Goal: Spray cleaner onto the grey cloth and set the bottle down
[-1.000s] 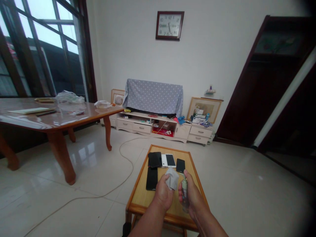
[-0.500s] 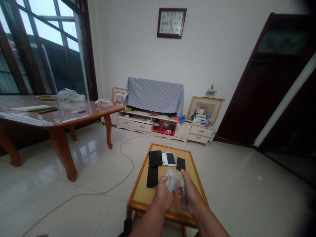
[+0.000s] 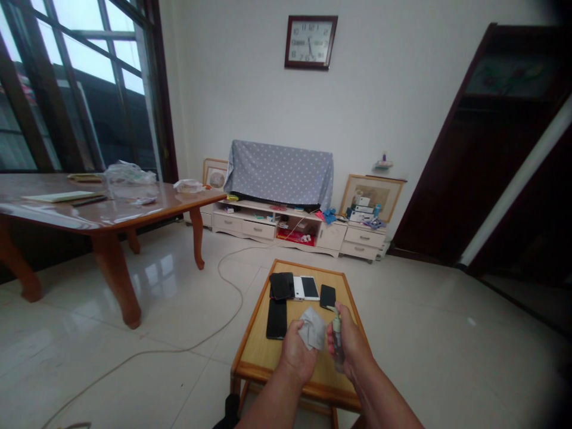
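Observation:
My left hand (image 3: pixel 295 351) is shut on a grey microfibre cloth (image 3: pixel 313 329), which bunches up above the fingers. My right hand (image 3: pixel 351 344) grips a small clear spray bottle (image 3: pixel 338 344) with a pale top, a few centimetres to the right of the cloth. Beyond both hands, several smartphones lie flat on a low wooden table (image 3: pixel 254 351): a black one (image 3: pixel 276 319), a dark one (image 3: pixel 281 286) that seems stacked on another, a white one (image 3: pixel 306 288) and a small black one (image 3: pixel 328 296). My hands touch none of them.
A black cable (image 3: pixel 230 286) curves across the tile floor left of the low table. A long wooden table (image 3: pixel 107 205) with a clear cover stands at the left. Against the far wall is a cream TV cabinet (image 3: pixel 268 223). A dark door (image 3: pixel 487 149) stands at the right.
My right hand and the spray bottle have shifted slightly right, away from the cloth. The bottle now stands more upright. The cloth stays in my left hand.

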The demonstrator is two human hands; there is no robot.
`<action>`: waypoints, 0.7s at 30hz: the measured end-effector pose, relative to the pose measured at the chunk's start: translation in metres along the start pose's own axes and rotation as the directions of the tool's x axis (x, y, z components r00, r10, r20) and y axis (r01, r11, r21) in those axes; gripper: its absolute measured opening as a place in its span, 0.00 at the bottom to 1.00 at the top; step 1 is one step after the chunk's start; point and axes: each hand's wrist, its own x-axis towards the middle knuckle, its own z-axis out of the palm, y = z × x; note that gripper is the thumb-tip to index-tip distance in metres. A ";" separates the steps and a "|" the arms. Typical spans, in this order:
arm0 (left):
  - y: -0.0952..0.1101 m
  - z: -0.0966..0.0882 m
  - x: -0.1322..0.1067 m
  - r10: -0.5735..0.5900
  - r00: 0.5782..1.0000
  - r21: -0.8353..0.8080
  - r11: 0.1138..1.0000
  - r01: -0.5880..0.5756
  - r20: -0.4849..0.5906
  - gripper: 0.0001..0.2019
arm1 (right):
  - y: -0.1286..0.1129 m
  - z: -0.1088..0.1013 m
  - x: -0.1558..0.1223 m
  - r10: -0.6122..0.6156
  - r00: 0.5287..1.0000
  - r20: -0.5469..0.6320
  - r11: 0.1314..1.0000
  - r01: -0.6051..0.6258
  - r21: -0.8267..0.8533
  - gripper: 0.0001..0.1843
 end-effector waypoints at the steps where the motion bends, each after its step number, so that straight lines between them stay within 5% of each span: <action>1: 0.001 -0.001 0.000 0.005 1.000 -0.009 1.000 -0.005 -0.001 0.13 | 0.000 -0.002 -0.001 0.003 1.000 -0.006 1.000 -0.003 -0.004 0.34; 15: 0.014 0.002 -0.003 0.039 0.999 -0.056 0.998 -0.039 0.007 0.17 | -0.002 0.004 -0.015 -0.025 0.999 -0.025 0.997 0.023 -0.072 0.36; 21: 0.021 0.003 -0.015 0.019 0.998 -0.047 0.999 -0.016 0.053 0.17 | -0.002 0.003 -0.024 -0.065 0.988 0.140 0.997 0.071 -0.040 0.35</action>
